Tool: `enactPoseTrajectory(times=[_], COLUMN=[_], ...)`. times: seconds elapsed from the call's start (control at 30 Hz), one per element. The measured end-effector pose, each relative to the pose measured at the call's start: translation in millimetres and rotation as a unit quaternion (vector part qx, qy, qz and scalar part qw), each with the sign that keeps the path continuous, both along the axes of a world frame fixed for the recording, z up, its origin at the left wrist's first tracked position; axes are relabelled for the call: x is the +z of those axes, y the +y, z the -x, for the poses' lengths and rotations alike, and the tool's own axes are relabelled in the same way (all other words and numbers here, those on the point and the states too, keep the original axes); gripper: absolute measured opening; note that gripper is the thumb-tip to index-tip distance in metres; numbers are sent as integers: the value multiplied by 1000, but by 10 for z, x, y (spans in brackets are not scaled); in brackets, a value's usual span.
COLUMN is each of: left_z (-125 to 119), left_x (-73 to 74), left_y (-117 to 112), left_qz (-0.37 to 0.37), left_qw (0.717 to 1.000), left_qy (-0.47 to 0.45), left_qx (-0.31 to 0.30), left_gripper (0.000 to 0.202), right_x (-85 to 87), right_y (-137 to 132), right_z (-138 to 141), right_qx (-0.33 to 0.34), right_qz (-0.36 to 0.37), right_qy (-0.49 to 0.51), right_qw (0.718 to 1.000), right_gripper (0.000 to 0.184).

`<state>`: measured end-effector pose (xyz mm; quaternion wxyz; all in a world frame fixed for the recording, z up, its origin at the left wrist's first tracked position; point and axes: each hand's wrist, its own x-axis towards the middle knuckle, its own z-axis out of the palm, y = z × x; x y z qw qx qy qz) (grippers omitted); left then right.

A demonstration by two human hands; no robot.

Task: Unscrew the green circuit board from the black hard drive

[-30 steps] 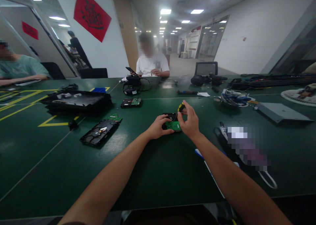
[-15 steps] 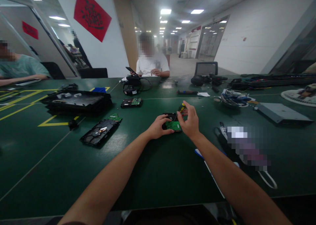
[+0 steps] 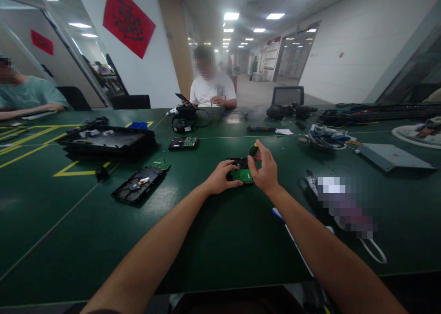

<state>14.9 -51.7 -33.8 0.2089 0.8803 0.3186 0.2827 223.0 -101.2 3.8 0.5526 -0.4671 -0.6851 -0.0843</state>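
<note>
A hard drive with a green circuit board facing up lies on the green table in front of me. My left hand is closed around its left side, the thumb along the near edge and the fingers at the far side. My right hand grips a screwdriver with a dark green and yellow handle, held upright over the right part of the drive. Its tip is too small to make out against the dark casing.
Another hard drive lies farther off. Left are an opened black casing with a loose green board and a stack of black trays. Right are a grey metal box and a cable bundle. A person sits opposite.
The screwdriver handle has turned slightly in my right hand, showing more dark green and less yellow. My left hand and the hard drive have stayed in place.
</note>
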Motion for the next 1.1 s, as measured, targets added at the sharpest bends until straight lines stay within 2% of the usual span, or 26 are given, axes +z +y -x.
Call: enactPoseTrajectory(times=[1.1], left_z=[-2], left_x=[-23], left_y=[14], left_qz=[-6], left_qw=[1000], left_qy=[4], left_qx=[0], left_gripper=[68], right_x=[-22], right_y=[11], right_z=[-5], right_qx=[3], right_qz=[-5], right_qy=[2], right_qw=[1000], right_gripper=[59])
